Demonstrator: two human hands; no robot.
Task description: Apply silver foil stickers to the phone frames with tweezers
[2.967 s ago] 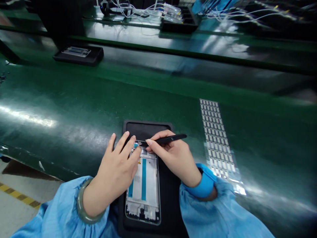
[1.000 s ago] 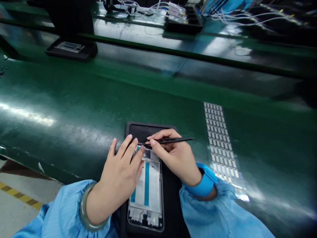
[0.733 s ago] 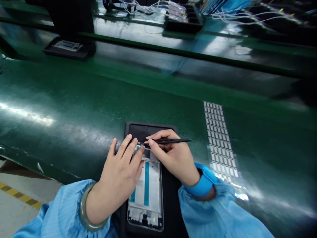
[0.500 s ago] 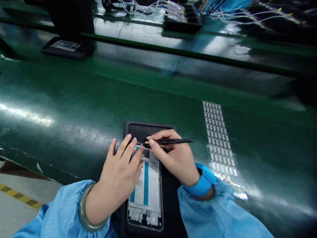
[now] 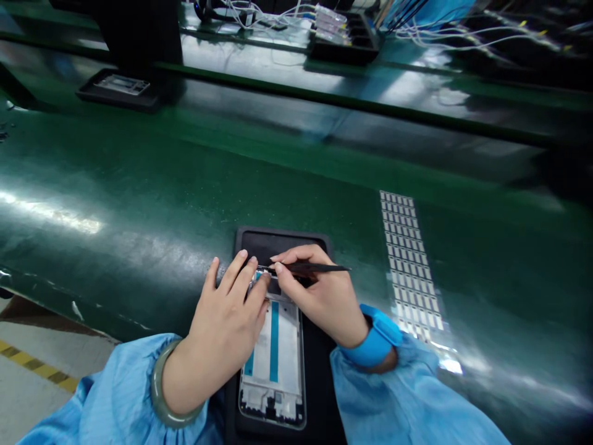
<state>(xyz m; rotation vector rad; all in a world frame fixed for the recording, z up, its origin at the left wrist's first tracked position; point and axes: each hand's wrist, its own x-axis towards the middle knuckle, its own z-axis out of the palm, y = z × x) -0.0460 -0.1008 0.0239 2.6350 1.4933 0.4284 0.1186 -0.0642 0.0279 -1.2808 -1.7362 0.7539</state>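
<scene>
A silvery phone frame with teal strips lies lengthwise in a black tray in front of me. My left hand rests over the frame's upper left part, fingers spread, with the index fingertip touching near its top edge. In a pinch, my right hand holds black tweezers, their tip pointing left at the frame's top edge. The tip and whatever it touches are hidden by the fingers and too small to make out.
To the right lies a sheet of small pale stickers in rows. Another black tray with a phone frame sits at the far left. Beyond a dark green ledge are a partitioned black box and tangled white cables.
My right hand and the tweezers have shifted slightly left, and the tweezers tilt a little differently. My left hand stays almost in place on the frame.
</scene>
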